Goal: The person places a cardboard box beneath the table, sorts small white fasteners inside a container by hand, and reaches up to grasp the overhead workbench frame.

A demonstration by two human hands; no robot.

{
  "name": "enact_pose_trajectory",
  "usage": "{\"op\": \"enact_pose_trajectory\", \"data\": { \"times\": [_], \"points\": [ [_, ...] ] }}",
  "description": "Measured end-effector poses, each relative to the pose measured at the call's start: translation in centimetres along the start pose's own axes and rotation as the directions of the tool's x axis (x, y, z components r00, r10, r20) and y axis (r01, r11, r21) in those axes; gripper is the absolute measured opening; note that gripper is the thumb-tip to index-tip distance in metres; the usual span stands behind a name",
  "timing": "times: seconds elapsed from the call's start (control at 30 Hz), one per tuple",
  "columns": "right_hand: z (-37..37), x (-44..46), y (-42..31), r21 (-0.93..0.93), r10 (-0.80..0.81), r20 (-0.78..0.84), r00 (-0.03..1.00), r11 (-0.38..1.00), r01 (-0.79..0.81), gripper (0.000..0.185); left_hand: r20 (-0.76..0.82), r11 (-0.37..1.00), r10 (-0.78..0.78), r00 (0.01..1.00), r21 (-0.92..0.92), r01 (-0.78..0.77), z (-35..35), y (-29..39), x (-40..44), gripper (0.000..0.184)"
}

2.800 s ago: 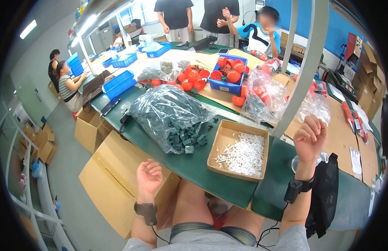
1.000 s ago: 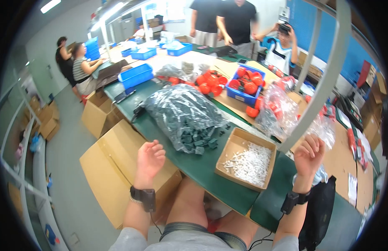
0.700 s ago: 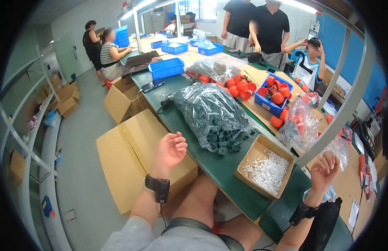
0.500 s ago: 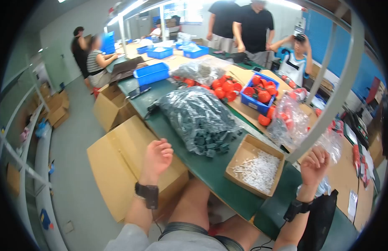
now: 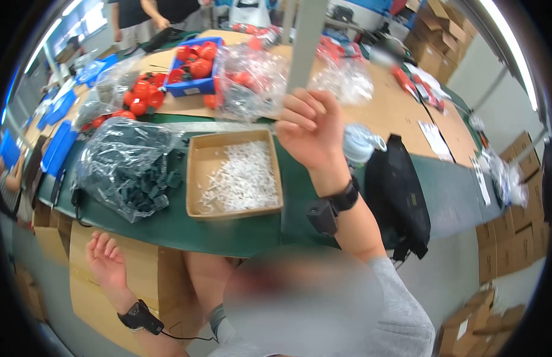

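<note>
My left hand is raised above the cardboard box at the table's front edge, its fingers loosely curled and apart, holding nothing. Higher up, my right hand hovers over the table just right of a shallow cardboard tray, also empty with half-bent fingers. Small white plastic pieces are heaped in that tray. To its left lies a clear plastic bag spilling dark green pieces. A black device is strapped to each wrist.
Behind are a blue bin of red-orange round parts, more such parts and clear bags. A metal post rises behind my right hand. A black bag and light-blue cup-like object lie right. A large cardboard box stands below.
My view has swung to the right, so the tray now sits near the middle and the right side of the room shows. Both hands stay raised and empty.
</note>
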State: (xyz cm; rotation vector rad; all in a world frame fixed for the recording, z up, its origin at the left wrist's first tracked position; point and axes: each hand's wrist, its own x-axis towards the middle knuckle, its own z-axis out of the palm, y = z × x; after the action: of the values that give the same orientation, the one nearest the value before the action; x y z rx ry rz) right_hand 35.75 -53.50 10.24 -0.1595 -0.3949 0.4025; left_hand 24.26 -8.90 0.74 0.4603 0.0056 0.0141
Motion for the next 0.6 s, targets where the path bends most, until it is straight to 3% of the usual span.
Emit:
{"op": "enact_pose_trajectory", "data": {
  "times": [0.07, 0.13, 0.2, 0.3, 0.5, 0.6],
  "points": [
    [1.2, 0.0, 0.7, -0.097, -0.022, -0.043, 0.999, 0.995, 0.017, 0.025, -0.037, 0.989, 0.089, 0.995, 0.122, -0.083, 1.9, -0.4, -0.1, 0.007],
    [1.8, 0.1, 0.7, -0.192, -0.024, -0.065, 0.998, 0.981, 0.011, 0.024, -0.001, 0.992, 0.060, 0.998, 0.115, -0.059, 2.7, -0.6, 0.3, 0.007],
    [2.0, 0.2, 0.5, -0.265, 0.002, 0.025, 1.000, 0.964, 0.005, 0.026, 0.081, 0.999, -0.017, 0.997, 0.044, 0.013, 3.2, -0.7, 0.4, 0.008],
    [1.5, 0.3, -0.1, -0.253, -0.014, 0.017, 1.000, 0.967, 0.018, 0.027, 0.143, 0.991, -0.101, 0.984, -0.072, 0.113, 3.1, -0.8, 0.8, 0.008],
    [0.5, -0.4, -0.1, -0.289, -0.035, -0.062, 0.997, 0.957, 0.015, 0.027, 0.102, 0.985, -0.106, 0.989, -0.124, 0.118, 2.9, -1.3, 0.4, 0.008],
    [0.8, -0.6, 0.3, -0.274, -0.037, -0.095, 0.995, 0.962, 0.010, 0.028, -0.069, 0.999, -0.036, 0.997, -0.018, 0.035, 3.7, -1.6, 0.0, 0.006]
  ]
}}
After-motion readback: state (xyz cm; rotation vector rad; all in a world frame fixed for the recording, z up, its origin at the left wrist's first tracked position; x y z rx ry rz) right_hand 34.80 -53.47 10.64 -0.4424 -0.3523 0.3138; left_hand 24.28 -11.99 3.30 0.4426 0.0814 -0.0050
